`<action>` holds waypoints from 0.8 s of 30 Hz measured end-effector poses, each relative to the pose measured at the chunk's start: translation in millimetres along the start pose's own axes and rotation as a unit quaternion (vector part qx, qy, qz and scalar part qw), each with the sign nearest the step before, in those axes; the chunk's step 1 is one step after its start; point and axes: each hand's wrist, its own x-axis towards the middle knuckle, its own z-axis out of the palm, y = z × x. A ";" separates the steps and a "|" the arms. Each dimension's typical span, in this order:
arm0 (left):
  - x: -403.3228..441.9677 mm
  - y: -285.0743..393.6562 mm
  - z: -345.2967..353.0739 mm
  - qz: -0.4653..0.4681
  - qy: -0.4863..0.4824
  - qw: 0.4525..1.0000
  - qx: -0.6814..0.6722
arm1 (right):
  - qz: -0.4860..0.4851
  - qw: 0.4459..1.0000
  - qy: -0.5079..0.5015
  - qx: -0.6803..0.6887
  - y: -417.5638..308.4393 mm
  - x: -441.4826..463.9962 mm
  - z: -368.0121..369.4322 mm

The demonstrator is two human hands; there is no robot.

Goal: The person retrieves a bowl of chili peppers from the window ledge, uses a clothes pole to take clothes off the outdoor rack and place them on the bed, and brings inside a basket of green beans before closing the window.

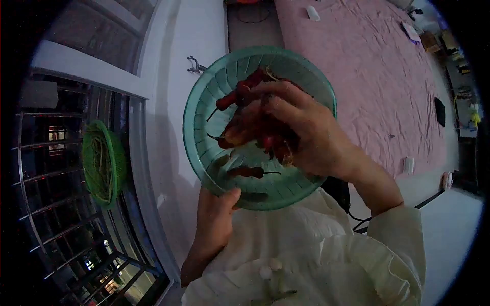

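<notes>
Head view: right hand (pixel 317 133) clasps red peppers (pixel 269 143), partly covering them; left hand (pixel 216 218) grips green bowl (pixel 190 140), fingers hidden beneath.

The bowl (pixel 199 117) is translucent green, patterned with darker lines fanning outward. Inside it, the chillies (pixel 227 101) are deep red, some shading to brownish orange, with stems (pixel 212 113) dark or yellowish. Left of the bowl, the basket (pixel 120 163) is brighter green with a mesh pattern, and the wall (pixel 171 132) bluish white. Right of it, the cloth (pixel 377 92) is dusty pink; below it, the garment (pixel 301 224) is cream.
</notes>
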 end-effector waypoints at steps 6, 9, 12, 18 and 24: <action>7.4 -7.9 -7.3 -0.010 -0.039 0.997 -0.065 | 0.072 0.974 0.023 0.213 -5.6 1.2 -18.7; 5.5 -8.6 -4.5 0.003 -0.022 0.999 -0.048 | 0.093 0.939 0.017 0.331 -9.1 1.1 -18.8; 2.2 -6.3 -2.3 0.015 -0.019 0.999 -0.036 | 0.086 0.902 0.004 0.423 -10.7 4.0 -18.2; 1.7 -9.4 -7.7 0.026 -0.056 0.996 -0.065 | 0.216 0.790 -0.009 0.573 -16.5 8.6 -22.9; -8.0 -4.3 4.0 0.027 -0.003 0.999 -0.034 | 0.247 0.836 0.048 0.487 -3.5 2.8 -23.0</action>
